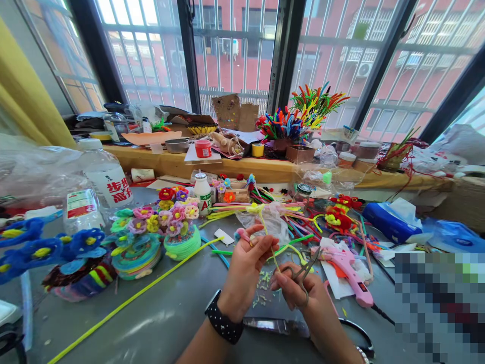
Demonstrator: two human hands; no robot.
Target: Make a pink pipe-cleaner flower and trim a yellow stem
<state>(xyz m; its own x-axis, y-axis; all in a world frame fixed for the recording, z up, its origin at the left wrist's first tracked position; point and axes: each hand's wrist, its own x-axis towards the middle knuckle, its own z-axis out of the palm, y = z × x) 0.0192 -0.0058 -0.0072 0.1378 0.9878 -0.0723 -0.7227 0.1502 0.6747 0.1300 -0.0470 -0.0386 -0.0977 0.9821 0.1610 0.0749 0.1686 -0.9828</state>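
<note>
My left hand point(244, 270) is closed on a thin yellow pipe cleaner point(264, 226), which stands tilted and has a yellow looped shape at its top. Below it, my right hand point(305, 293) pinches the lower end of the same stem. A small pair of scissors point(311, 264) hangs on the right fingers, its blades pointing away up and to the right. Pale fuzz clippings point(261, 290) lie on the table beneath the hands. Under my wrists rests a larger dark-handled tool with a metal blade point(276, 326), partly hidden by my right arm.
A pink glue gun point(352, 278) lies on white paper at right, near a blue tissue pack point(390, 220). Pots of fuzzy flowers point(182, 242) and bottles point(108, 177) stand at left. A long yellow pipe cleaner point(132, 298) crosses the grey table. Behind runs a cluttered wooden sill point(265, 169).
</note>
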